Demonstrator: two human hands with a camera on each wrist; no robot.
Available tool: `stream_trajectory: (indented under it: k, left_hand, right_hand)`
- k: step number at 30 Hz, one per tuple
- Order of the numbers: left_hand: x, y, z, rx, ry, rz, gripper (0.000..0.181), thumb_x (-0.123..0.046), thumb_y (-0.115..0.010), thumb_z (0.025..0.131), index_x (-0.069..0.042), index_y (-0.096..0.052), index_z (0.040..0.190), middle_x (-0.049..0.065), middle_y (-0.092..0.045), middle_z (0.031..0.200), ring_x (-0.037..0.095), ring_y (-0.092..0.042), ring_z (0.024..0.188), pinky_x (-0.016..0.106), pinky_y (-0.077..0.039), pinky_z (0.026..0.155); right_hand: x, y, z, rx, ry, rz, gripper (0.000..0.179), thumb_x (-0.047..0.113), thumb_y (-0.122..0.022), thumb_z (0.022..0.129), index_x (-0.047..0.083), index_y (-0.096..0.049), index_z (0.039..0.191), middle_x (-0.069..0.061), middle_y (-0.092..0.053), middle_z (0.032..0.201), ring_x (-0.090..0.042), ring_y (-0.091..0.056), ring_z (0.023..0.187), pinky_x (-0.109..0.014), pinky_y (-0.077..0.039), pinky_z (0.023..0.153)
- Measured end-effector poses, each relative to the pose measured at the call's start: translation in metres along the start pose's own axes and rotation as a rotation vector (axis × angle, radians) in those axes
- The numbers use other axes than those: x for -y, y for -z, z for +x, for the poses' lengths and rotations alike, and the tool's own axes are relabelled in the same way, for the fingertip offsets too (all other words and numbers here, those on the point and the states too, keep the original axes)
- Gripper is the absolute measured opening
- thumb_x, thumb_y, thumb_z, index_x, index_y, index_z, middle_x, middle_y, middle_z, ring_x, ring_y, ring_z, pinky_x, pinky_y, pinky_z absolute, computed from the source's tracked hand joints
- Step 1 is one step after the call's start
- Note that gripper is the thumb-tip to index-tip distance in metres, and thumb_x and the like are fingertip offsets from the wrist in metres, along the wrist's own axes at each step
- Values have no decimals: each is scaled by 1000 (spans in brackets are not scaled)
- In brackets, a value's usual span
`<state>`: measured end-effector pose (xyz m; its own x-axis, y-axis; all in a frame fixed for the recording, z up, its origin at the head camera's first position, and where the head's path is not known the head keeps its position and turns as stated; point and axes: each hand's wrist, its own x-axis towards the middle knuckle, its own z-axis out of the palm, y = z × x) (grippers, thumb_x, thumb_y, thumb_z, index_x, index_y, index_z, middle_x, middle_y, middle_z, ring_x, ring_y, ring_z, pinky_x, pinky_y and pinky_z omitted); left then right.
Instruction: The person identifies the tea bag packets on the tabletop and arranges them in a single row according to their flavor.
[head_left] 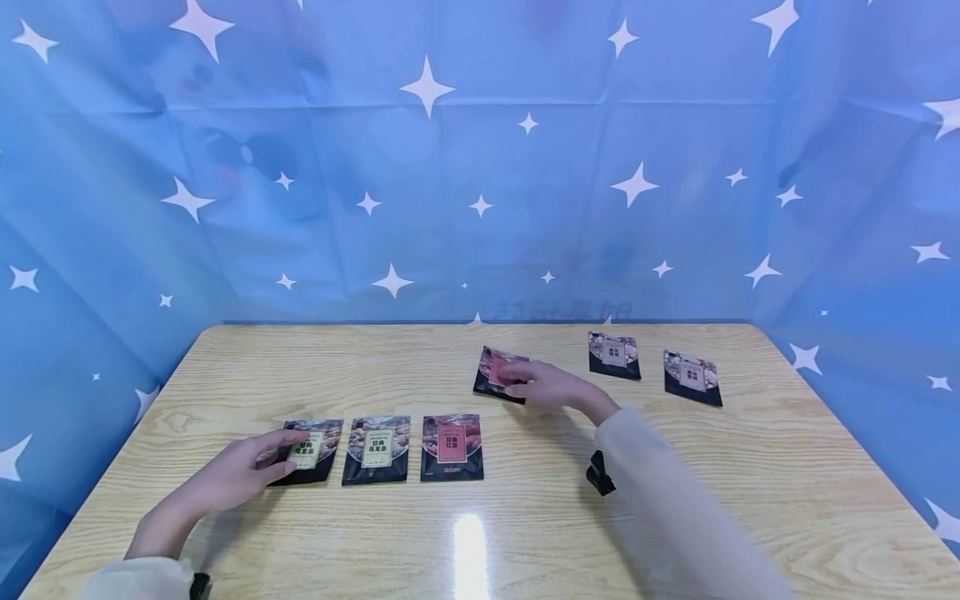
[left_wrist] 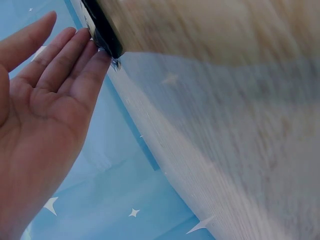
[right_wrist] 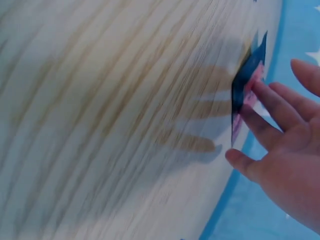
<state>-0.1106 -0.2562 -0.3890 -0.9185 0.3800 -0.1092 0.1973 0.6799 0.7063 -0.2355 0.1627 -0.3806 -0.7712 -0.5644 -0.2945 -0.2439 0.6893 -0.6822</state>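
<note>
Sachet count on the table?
6. Front row: left sachet at the left hand, middle sachet, right sachet. Behind: back sachet at the right hand, then grey-label sachet and far-right sachet. The right sleeve might hide more.

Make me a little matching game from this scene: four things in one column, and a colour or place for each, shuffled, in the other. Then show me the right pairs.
Column one
1. Left hand
2. Right hand
3. Table
4. Backdrop cloth

Column two
A. Blue with white stars
B. At the leftmost packet
C. Pale, with a wood grain
D. At a pink-labelled packet

Right pairs: 1-B, 2-D, 3-C, 4-A
</note>
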Motion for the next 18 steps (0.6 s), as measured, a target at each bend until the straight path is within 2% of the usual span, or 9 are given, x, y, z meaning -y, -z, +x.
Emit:
stream_trajectory:
  k: [4,7,18]
  left_hand:
    - [0,0,0,-3,-6,7,42,-15,-57,91,2,-49,128,27,-45,129,46,-39,119,51,-45,85]
    - [0,0,0,-6,-13,9,41,-15,-58,91,2,-50,128,27,-46,129,46,-39,118,51,-45,86]
    - [2,-1,1,-10,-24,8,41,-16,-58,91,2,-50,127,26,-46,128,44,-41,118,47,-46,85]
  right_hand:
    - [-2,3,-9,33,-4,-14,43,18,-46,97,6,-40,138,-15,-35,142,-34,-25,132,-49,-24,106]
    - [-4,5,-17,56,27,-29,43,17,-44,98,3,-40,138,-17,-37,140,-35,-28,130,-50,-27,104]
    - [-8,1,-47,85,78,-39,43,20,-45,97,2,-42,136,-17,-40,138,-36,-33,128,-51,-32,101]
